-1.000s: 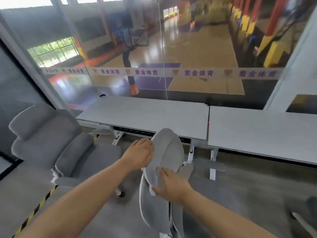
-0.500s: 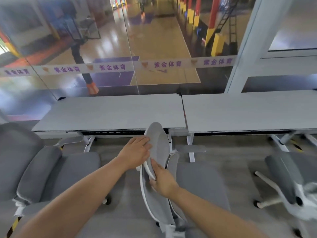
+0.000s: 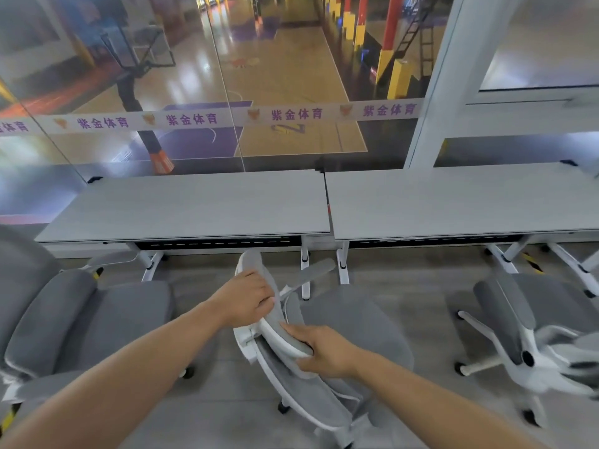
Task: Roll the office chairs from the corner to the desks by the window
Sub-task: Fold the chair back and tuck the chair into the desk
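Observation:
A grey office chair [image 3: 350, 328] with a white frame stands in front of me, near the seam between two grey desks. Its curved headrest [image 3: 259, 283] is at the centre of the view. My left hand [image 3: 246, 299] grips the headrest's upper left side. My right hand [image 3: 324, 351] holds its lower end, fingers curled round the white edge. The left desk [image 3: 194, 205] and the right desk [image 3: 453, 199] stand side by side against the glass window wall. The chair's seat points toward the desks.
A second grey chair [image 3: 74, 319] stands at the left, facing the left desk. A third chair [image 3: 525, 332] is at the right, turned sideways and blurred. White desk legs [image 3: 304, 270] stand just beyond the held chair. Black-and-yellow floor tape [image 3: 9, 416] runs at the lower left.
The view has swung right, so the left chair slid toward the edge and the right chair came in. Both hands stayed on the headrest, which now sits turned more edge-on, closer to the desks.

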A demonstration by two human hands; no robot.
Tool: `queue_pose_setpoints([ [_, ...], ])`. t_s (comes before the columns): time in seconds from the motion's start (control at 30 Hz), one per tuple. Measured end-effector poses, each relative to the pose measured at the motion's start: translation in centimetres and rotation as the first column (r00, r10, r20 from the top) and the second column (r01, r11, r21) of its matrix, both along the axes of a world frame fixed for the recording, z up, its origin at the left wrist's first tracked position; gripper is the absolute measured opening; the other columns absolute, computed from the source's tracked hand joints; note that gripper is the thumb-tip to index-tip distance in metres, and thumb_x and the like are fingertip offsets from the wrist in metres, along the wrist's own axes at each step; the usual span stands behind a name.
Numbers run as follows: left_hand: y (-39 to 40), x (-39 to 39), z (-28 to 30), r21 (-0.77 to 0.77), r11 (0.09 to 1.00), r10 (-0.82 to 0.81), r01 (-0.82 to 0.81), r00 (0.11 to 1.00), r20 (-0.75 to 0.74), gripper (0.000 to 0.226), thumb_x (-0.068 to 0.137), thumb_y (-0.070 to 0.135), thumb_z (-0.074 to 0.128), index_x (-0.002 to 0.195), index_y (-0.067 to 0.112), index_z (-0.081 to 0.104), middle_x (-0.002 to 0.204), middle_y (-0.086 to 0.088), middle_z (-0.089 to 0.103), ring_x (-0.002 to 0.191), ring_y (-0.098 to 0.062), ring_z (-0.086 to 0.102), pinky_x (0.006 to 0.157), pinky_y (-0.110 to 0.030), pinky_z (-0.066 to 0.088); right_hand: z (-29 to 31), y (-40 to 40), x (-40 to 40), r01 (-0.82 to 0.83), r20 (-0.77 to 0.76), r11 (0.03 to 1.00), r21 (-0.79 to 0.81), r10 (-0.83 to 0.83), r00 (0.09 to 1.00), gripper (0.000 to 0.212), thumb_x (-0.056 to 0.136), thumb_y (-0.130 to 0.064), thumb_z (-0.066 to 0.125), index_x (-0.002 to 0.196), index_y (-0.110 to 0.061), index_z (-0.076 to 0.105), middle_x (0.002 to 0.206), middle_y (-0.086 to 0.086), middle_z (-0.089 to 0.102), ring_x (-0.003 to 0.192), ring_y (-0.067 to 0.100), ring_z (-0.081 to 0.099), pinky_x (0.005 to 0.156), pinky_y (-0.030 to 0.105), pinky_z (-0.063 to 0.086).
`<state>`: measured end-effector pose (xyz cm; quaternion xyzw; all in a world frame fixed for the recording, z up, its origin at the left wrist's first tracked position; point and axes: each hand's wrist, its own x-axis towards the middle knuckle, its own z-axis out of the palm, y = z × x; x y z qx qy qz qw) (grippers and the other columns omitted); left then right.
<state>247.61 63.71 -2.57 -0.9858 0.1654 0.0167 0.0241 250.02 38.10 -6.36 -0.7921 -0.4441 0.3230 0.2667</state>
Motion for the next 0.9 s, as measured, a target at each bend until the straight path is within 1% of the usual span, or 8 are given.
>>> queue_pose_setpoints([
  [0.1, -1.8, -1.1, -0.3, -0.065, 0.998, -0.019, 0.015, 0.998, -0.053, 0.041, 0.100, 0.041, 0.026, 0.079, 0.023, 0.056, 0.079, 0.012, 0.060, 0.079, -0.007, 0.044, 0.092, -0.027, 0.035, 0.1, -3.6, 0.4, -0.035, -0.022, 0.999, -0.018, 0.034, 0.999, 0.080, 0.084, -0.020, 0.060, 0.152, -0.045, 0.027, 0.150, -0.020, 0.040, 0.133, 0.004, 0.042, 0.111, 0.024, 0.034],
  [0.17, -2.9, -1.7, -0.4, -0.061, 0.998, -0.008, 0.003, 0.997, -0.077, 0.040, 0.099, 0.044, 0.026, 0.076, 0.024, 0.052, 0.074, 0.010, 0.056, 0.075, -0.010, 0.046, 0.084, -0.032, 0.040, 0.2, -6.1, 0.4, -0.029, -0.007, 0.999, -0.043, 0.028, 1.000, 0.080, 0.084, -0.015, 0.057, 0.149, -0.052, 0.028, 0.135, -0.016, 0.048, 0.121, 0.008, 0.049, 0.105, 0.028, 0.040],
  [0.3, -5.1, -2.6, -0.2, 0.001, 1.000, 0.006, -0.005, 0.997, -0.080, 0.040, 0.095, 0.047, 0.024, 0.072, 0.025, 0.047, 0.068, 0.007, 0.051, 0.066, -0.014, 0.041, 0.068, -0.037, 0.036, 0.7, -10.7, 0.0, 0.027, 0.048, 0.996, -0.090, -0.023, 0.999, 0.072, 0.088, -0.014, 0.050, 0.146, -0.053, 0.034, 0.112, -0.007, 0.045, 0.105, 0.009, 0.048, 0.097, 0.023, 0.039],
  [0.4, -6.6, -3.5, -0.7, -0.024, 0.999, 0.020, -0.022, 0.994, -0.105, 0.042, 0.095, 0.050, 0.021, 0.081, 0.028, 0.054, 0.076, 0.009, 0.055, 0.075, -0.015, 0.050, 0.070, -0.039, 0.046, 2.7, -12.3, -0.7, 0.041, 0.132, 0.988, -0.149, -0.021, 0.991, 0.056, 0.087, -0.042, 0.048, 0.142, -0.045, 0.041, 0.110, -0.010, 0.042, 0.105, 0.009, 0.048, 0.095, 0.026, 0.040],
  [0.5, -8.3, -4.4, -1.1, -0.110, 0.994, -0.006, -0.002, 0.997, -0.072, 0.039, 0.097, 0.048, 0.025, 0.085, 0.030, 0.058, 0.080, 0.012, 0.055, 0.080, -0.011, 0.050, 0.069, -0.036, 0.049, 4.4, -12.2, -1.9, 0.160, 0.191, 0.968, -0.194, -0.122, 0.974, 0.057, 0.089, -0.071, 0.028, 0.124, -0.036, 0.055, 0.106, -0.010, 0.046, 0.101, 0.011, 0.051, 0.090, 0.032, 0.045],
  [0.67, -9.9, -5.1, -0.6, -0.138, 0.990, -0.036, 0.032, 0.999, -0.024, 0.036, 0.098, 0.045, 0.029, 0.078, 0.028, 0.054, 0.072, 0.010, 0.054, 0.071, -0.014, 0.049, 0.069, -0.032, 0.041, 3.0, -9.8, -3.8, 0.340, 0.623, 0.939, -0.047, -0.239, 0.745, 0.060, 0.099, -0.062, 0.016, 0.088, -0.024, 0.061, 0.087, -0.003, 0.063, 0.079, 0.021, 0.061, 0.060, 0.031, 0.034],
  [0.77, -10.4, -5.4, -0.5, -0.126, 0.989, 0.061, -0.071, 0.995, -0.081, 0.047, 0.094, 0.054, 0.012, 0.077, 0.027, 0.046, 0.075, 0.007, 0.056, 0.070, -0.015, 0.049, 0.061, -0.034, 0.041, 1.9, -9.4, -3.3, 0.376, 0.702, 0.926, 0.024, -0.284, 0.653, 0.054, 0.097, -0.059, 0.029, 0.061, -0.024, 0.051, 0.059, -0.005, 0.056, 0.055, 0.019, 0.055, 0.048, 0.028, 0.028],
  [0.9, -11.6, -5.4, -0.4, -0.115, 0.985, 0.125, -0.129, 0.991, -0.043, 0.054, 0.090, 0.053, 0.006, 0.074, 0.024, 0.047, 0.068, 0.007, 0.050, 0.062, -0.017, 0.047, 0.055, -0.033, 0.033, 1.7, -9.9, -1.9, 0.392, 0.726, 0.916, 0.083, -0.325, 0.606, 0.051, 0.092, -0.055, 0.040, 0.053, -0.023, 0.037, 0.045, -0.006, 0.042, 0.041, 0.017, 0.039, 0.039, 0.026, 0.024],
])
